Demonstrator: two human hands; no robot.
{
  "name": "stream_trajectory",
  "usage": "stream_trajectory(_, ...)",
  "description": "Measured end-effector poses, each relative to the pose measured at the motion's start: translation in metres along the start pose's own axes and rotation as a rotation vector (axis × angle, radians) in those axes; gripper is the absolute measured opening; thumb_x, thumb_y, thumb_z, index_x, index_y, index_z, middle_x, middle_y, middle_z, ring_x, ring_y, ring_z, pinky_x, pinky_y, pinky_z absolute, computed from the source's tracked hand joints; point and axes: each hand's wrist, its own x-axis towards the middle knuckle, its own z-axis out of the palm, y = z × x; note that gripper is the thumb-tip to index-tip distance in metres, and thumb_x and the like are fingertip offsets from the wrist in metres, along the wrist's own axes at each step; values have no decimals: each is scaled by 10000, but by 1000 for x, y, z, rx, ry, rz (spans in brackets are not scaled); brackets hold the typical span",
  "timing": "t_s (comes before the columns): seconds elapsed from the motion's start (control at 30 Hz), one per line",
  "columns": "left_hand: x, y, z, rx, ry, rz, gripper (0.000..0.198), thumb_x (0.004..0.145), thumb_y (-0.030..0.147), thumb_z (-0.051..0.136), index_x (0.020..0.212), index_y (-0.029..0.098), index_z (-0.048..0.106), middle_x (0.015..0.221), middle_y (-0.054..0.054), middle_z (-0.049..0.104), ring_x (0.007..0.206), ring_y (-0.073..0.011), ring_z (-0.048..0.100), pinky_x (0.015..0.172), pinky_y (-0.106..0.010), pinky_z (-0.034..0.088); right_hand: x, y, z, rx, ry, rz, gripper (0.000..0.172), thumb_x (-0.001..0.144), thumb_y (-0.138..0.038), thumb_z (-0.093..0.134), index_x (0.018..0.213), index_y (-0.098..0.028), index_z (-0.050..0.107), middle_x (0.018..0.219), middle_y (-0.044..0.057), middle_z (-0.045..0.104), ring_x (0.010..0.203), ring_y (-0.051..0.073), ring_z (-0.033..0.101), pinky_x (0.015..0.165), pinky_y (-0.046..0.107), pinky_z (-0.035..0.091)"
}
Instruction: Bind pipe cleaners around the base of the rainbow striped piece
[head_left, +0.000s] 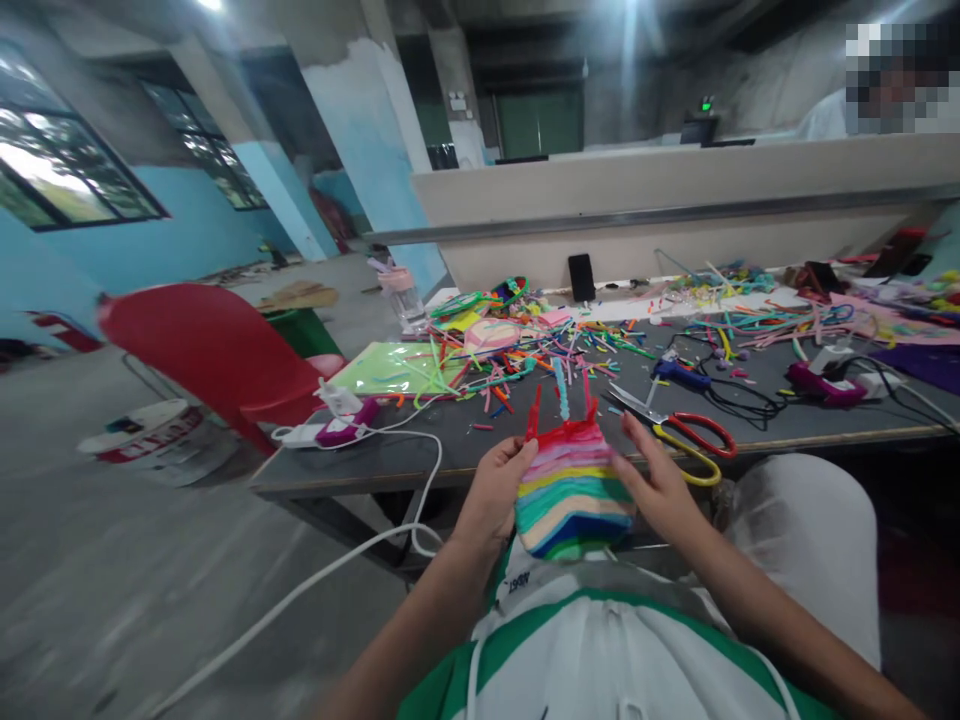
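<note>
A small striped piece (574,490), banded red, pink, yellow, teal, peach, blue and green, is held in front of my torso. It looks made of fuzzy pipe cleaners; red ends and a light-blue twisted strand (561,390) stick up from its top. My left hand (499,485) grips its left edge between thumb and fingers. At the right edge is my right hand (656,475), fingers stretched and apart, the thumb side by the stripes; whether it touches them I cannot tell. Scissors (686,430) with red and yellow handles lie on the table just beyond my right hand.
Cut pipe cleaners (607,345) litter the grey table (420,450). A blue glue gun (682,374), purple power strips, a phone (581,277) and a bottle (403,300) are on it. A white cable (330,575) hangs off the left side by a red chair (202,340). Behind the partition sits another person.
</note>
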Motion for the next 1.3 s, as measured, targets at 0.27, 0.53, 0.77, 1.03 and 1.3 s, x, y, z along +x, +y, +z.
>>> stream_trajectory(0.27, -14, 26, 18, -41, 16, 51, 255, 684, 352, 696, 837, 183, 581, 781, -21, 672, 669, -159, 623, 608, -267, 478, -13, -18, 1, -531, -297, -509, 711, 707, -143, 558, 1373, -293, 361, 1394, 72, 420, 1323, 286, 313, 1087, 570, 36)
stream_trajectory(0.53, -10, 85, -7, 419, 129, 411, 331, 694, 396, 696, 919, 160, 639, 778, -6, 632, 717, -103, 564, 658, -192, 437, 61, -71, -68, 305, -339, 265, 317, 649, -292, 722, 942, -184, 665, 887, 56, 711, 767, 263, 675, 714, 405, 539)
stream_trajectory(0.77, 10, 91, 13, 335, -303, 24, 384, 708, 425, 676, 949, 126, 677, 845, -95, 681, 684, -132, 606, 624, -219, 462, 120, -76, -77, 555, -650, 417, 500, 557, -217, 774, 1032, -157, 631, 876, 84, 712, 746, 236, 683, 685, 348, 550)
stream_trajectory(1.03, 18, 45, 6, 250, -446, -217, 334, 716, 411, 670, 832, 97, 664, 772, -125, 693, 665, -187, 649, 683, -317, 521, 129, -54, -62, 538, -705, 501, 453, 570, -200, 766, 1002, -140, 642, 845, 90, 717, 719, 233, 683, 665, 354, 549)
stream_trajectory(1.3, 0, 37, 4, 192, -402, -186, 305, 690, 394, 688, 794, 109, 663, 750, -105, 684, 651, -184, 633, 667, -312, 506, 127, -40, -57, 520, -656, 444, 577, 570, -260, 780, 1109, -168, 599, 944, 84, 703, 798, 223, 673, 735, 363, 534)
